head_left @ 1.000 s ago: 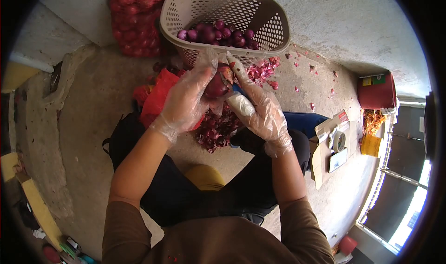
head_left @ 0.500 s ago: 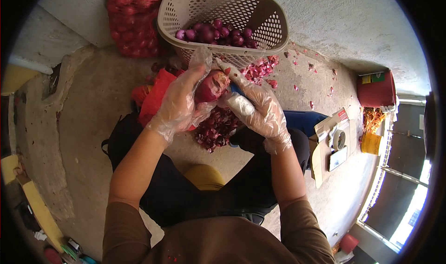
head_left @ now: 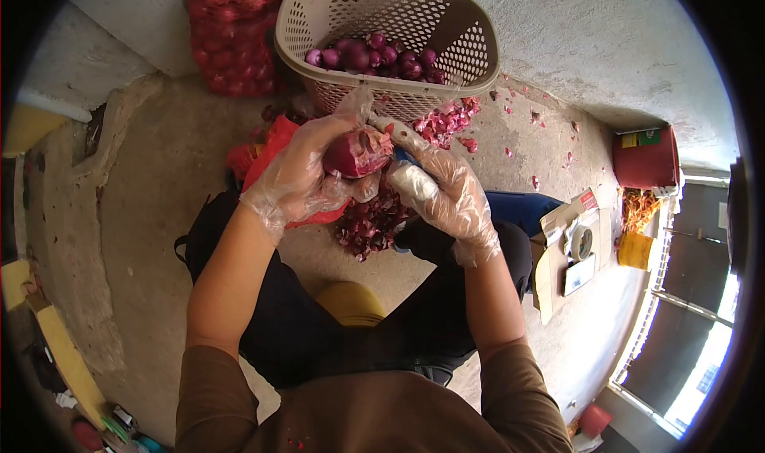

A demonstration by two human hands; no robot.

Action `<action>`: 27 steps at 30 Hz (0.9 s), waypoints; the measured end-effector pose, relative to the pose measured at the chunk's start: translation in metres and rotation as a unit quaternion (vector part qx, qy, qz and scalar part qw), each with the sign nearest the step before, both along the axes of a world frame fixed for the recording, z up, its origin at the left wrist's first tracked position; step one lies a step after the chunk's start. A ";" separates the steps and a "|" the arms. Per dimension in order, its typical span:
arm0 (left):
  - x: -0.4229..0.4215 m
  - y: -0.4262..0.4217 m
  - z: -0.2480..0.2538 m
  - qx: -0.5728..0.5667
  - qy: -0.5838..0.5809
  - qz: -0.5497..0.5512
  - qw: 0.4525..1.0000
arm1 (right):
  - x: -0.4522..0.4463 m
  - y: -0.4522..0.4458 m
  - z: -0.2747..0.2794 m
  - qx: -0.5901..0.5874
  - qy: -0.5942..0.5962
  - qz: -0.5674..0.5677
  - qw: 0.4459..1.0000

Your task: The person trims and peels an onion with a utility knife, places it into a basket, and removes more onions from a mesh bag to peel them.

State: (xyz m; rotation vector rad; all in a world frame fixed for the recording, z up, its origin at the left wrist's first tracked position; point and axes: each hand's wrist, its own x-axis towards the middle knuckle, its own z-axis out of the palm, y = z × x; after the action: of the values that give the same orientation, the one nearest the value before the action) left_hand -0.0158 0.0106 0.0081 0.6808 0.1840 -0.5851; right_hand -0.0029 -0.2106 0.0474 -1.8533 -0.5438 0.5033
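Note:
My left hand (head_left: pixel 298 169), in a clear plastic glove, is closed around a large red onion (head_left: pixel 355 155) with torn, papery skin at its right end. My right hand (head_left: pixel 448 188), gloved the same way, curls around a small blue-handled tool (head_left: pixel 405 157); its blade or tip cannot be made out. The right fingertips meet the onion's torn end. Below the hands, dark red onion skins (head_left: pixel 371 228) lie heaped on the floor. Beyond them stands a beige perforated basket (head_left: pixel 339 94) with several peeled purple onions (head_left: pixel 355 56) in it.
A red mesh sack (head_left: pixel 239 43) full of onions stands left of the basket against the wall. Red mesh netting (head_left: pixel 275 146) lies under my left hand. On the right are a cardboard piece (head_left: pixel 550 274) bearing a tape roll (head_left: pixel 582 243) and a phone, and a red bucket (head_left: pixel 644 158).
My left hand has shifted slightly left and turned the onion, so its torn end now points more toward my right hand. The right hand has barely moved.

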 end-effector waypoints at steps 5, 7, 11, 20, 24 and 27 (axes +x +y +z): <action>0.001 -0.002 0.003 -0.033 -0.016 -0.016 0.999 | -0.002 -0.003 -0.011 0.100 0.084 0.006 0.991; 0.001 -0.002 0.005 -0.030 -0.022 -0.025 0.999 | -0.003 -0.004 -0.010 0.133 0.146 0.004 0.980; 0.001 -0.003 0.005 0.004 -0.030 -0.021 0.999 | -0.003 -0.006 -0.006 0.165 0.255 -0.016 0.953; -0.003 -0.008 0.003 0.052 -0.108 -0.002 0.993 | -0.003 0.004 -0.010 0.180 0.234 -0.077 0.952; -0.004 -0.020 0.017 0.111 -0.132 0.047 0.984 | -0.004 0.005 -0.011 0.213 0.270 -0.097 0.934; -0.003 -0.020 0.011 0.146 -0.122 0.062 0.980 | -0.004 0.008 -0.015 0.246 0.260 -0.100 0.928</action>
State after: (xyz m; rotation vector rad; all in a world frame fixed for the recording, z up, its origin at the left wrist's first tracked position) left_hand -0.0191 -0.0098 0.0190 1.0114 0.0830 -0.3538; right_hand -0.0069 -0.2027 0.0323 -1.2100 -0.0986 0.6248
